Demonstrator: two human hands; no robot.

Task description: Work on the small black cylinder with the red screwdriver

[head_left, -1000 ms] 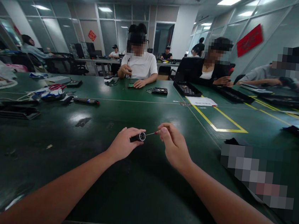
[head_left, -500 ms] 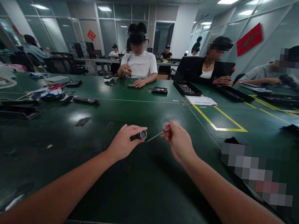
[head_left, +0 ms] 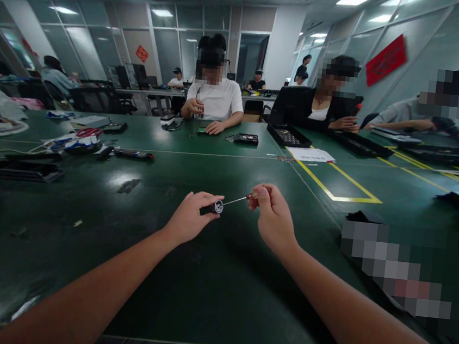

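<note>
Green worktable, glass-walled workroom

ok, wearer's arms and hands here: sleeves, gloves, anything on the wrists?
Both forearms are bare up to the frame edge, no sleeves in view. The left hand and right hand have no gloves, and no rings, watch or wrist strap show. No cables or markings on either arm.
</note>
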